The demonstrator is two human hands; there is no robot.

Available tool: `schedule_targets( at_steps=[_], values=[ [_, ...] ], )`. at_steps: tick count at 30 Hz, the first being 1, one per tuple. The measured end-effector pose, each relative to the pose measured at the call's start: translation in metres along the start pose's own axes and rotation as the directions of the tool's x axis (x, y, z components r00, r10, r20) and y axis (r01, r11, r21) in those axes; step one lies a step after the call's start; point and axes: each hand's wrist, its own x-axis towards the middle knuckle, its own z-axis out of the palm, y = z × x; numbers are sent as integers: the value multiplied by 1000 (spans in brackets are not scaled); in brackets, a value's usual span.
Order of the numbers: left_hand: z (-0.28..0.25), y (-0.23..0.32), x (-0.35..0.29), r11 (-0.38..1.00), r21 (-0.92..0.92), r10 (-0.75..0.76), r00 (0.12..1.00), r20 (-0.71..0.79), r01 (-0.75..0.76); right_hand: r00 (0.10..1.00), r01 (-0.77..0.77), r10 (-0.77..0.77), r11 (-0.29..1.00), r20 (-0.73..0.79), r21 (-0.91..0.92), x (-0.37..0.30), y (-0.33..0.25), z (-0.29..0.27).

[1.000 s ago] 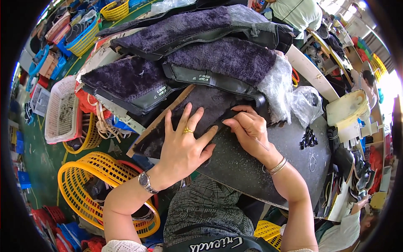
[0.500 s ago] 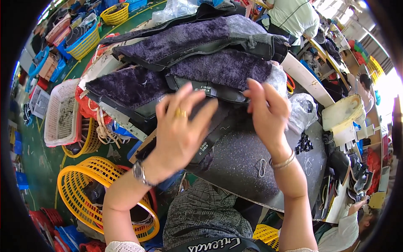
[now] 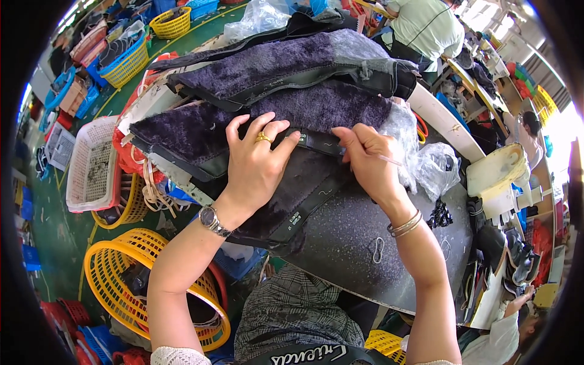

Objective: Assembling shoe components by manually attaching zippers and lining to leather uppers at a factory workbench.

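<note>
My left hand (image 3: 258, 164) lies spread on a dark fleece-lined boot piece (image 3: 340, 106), thumb on its smooth black edge strip. The fingers are apart and press down. My right hand (image 3: 371, 164) is closed in a pinch at the same strip, to the right of the left thumb. A thin pale stick (image 3: 389, 160), perhaps a pen refill, pokes out from it; its tip is hidden. A light squiggle shows on the strip between my hands. Nearer to me lies another fleece piece (image 3: 267, 210), with a similar squiggle on its strip.
More fleece pieces (image 3: 255, 64) are heaped at the back of the dark speckled table (image 3: 347, 243). Clear plastic bags (image 3: 438, 167) lie at right. Yellow baskets (image 3: 112, 292) and a pale pink-white crate (image 3: 91, 164) stand at left. A person (image 3: 426, 27) sits beyond.
Both hands have come down onto the fleece piece. My left fingers now rest on it, and my right hand has moved slightly left and down to its edge strip.
</note>
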Motion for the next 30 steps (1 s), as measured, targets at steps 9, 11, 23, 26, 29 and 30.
schedule_targets(
  at_steps=[9,11,23,26,29,30],
  values=[
    [-23,21,6,994,-75,87,996,37,-84,936,-331,282,909,209,254,2,-32,-36],
    [-23,25,5,991,-90,110,989,95,-101,956,-222,182,961,232,162,-8,-15,-31],
    [-11,22,1,984,-165,69,996,49,-60,979,-78,50,988,198,134,-18,1,-20],
    [-13,21,1,985,-163,62,996,56,-52,984,-47,19,987,179,156,-18,-1,-17],
    [-11,21,0,985,-164,62,997,49,-54,981,-152,125,971,151,183,-19,-3,-16],
    [-11,21,0,985,-164,62,997,50,-53,981,-148,123,974,148,172,-19,-3,-17]
  ],
)
